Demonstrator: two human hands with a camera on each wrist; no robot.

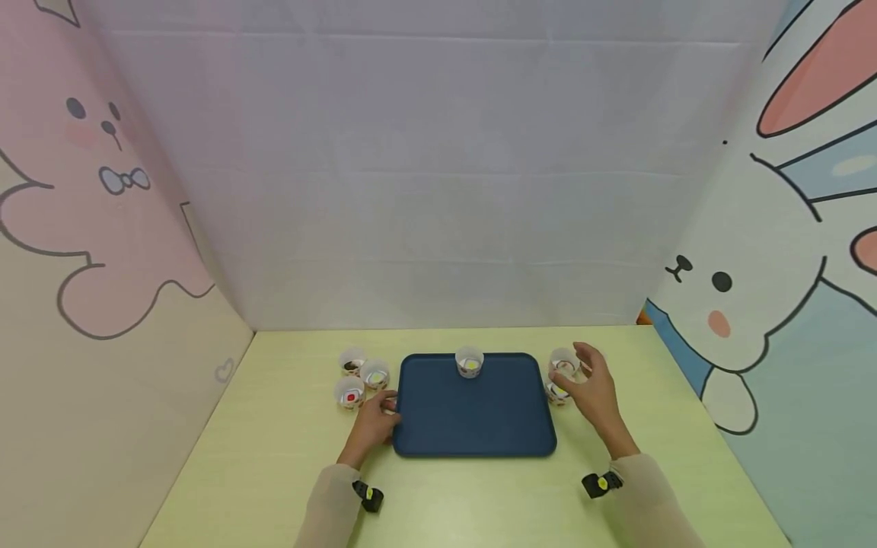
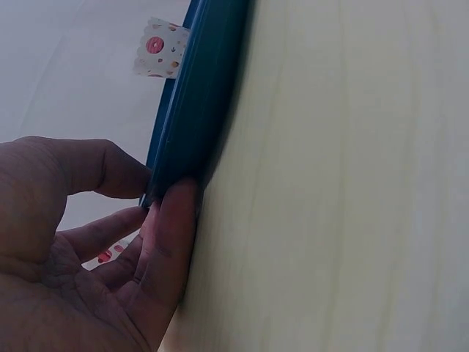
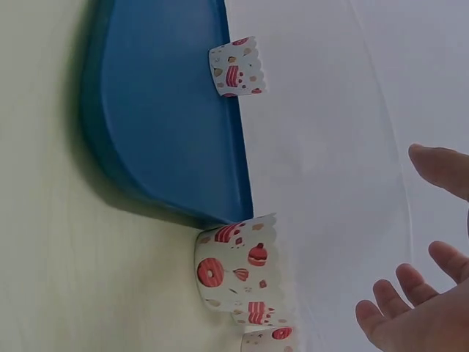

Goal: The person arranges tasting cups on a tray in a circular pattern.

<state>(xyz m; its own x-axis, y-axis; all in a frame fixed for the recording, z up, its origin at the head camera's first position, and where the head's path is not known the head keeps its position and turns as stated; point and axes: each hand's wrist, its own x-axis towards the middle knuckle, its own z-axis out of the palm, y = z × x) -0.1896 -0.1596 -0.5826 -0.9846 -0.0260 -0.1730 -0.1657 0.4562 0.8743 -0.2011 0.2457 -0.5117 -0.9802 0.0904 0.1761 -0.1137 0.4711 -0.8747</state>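
A dark blue tray [image 1: 473, 418] lies flat on the table. My left hand [image 1: 374, 422] holds its left rim, thumb on top and fingers against the side, as the left wrist view shows. On the tray, at the middle of its back edge, stands a white paper baking cup [image 1: 469, 364] with something yellow inside. My right hand [image 1: 596, 392] hovers over the cups to the right of the tray, fingers spread and holding nothing. One of those, a cup printed with red sweets [image 3: 238, 268], stands close to the tray's corner; others beside it are partly hidden.
Left of the tray stand three more paper cups: one with dark contents [image 1: 352, 361], one with yellow-green [image 1: 376, 374] and one with red [image 1: 350, 393]. A white cloth backdrop [image 1: 438, 228] rises behind the pale wooden table [image 1: 473, 502]; printed cartoon panels flank both sides.
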